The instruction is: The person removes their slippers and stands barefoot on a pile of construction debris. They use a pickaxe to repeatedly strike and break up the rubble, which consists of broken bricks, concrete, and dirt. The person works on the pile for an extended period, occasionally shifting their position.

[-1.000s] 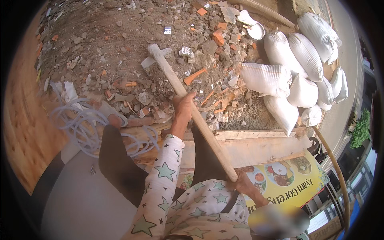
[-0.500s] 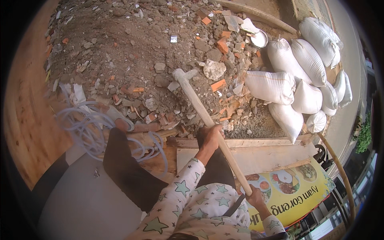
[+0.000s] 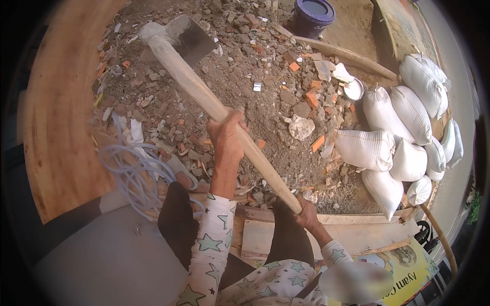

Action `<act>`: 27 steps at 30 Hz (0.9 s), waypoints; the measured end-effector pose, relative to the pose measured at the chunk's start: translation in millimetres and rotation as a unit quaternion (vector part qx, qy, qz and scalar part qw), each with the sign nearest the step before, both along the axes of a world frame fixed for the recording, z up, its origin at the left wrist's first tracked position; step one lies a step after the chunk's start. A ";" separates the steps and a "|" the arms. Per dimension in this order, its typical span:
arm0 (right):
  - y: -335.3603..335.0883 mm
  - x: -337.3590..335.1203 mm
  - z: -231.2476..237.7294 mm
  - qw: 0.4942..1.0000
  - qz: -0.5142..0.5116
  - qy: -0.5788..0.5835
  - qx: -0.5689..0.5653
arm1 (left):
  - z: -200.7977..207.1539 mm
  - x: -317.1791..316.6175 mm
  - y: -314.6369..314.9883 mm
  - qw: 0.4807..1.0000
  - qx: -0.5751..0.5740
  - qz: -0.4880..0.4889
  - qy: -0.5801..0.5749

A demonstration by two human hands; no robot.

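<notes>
A hoe (image 3: 204,97) with a pale wooden handle slants across the view, its broad grey blade at the upper left above the rubble. My left hand (image 3: 227,137) is wrapped round the middle of the handle. Close to the handle's lower end, my right hand (image 3: 308,214) grips it too. Below the blade spreads a heap of soil and rubble (image 3: 168,115) with broken brick, stones and tile bits. The blade appears raised off the heap; the exact gap cannot be told.
Several filled white sacks (image 3: 377,148) are stacked at the right. A dark purple bucket (image 3: 312,19) stands at the far side. Clear hose (image 3: 135,173) lies coiled by my left foot. Wooden boards (image 3: 61,117) border the left, and a yellow banner (image 3: 408,265) lies at the lower right.
The hoe has swung up and to the left, and its blade now shows whole. Both hands have risen with the handle. The view has shifted, bringing the bucket in.
</notes>
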State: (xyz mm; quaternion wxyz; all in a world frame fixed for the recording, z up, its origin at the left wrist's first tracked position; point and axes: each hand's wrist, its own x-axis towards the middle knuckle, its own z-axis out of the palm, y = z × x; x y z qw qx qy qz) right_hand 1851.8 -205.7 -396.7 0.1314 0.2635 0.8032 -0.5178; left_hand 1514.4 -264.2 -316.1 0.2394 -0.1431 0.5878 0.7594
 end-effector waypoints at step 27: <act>-15.4 -78.5 52.7 0.933 -0.238 -0.096 -0.254 | -86.5 66.4 56.6 0.946 -0.266 -0.182 -0.024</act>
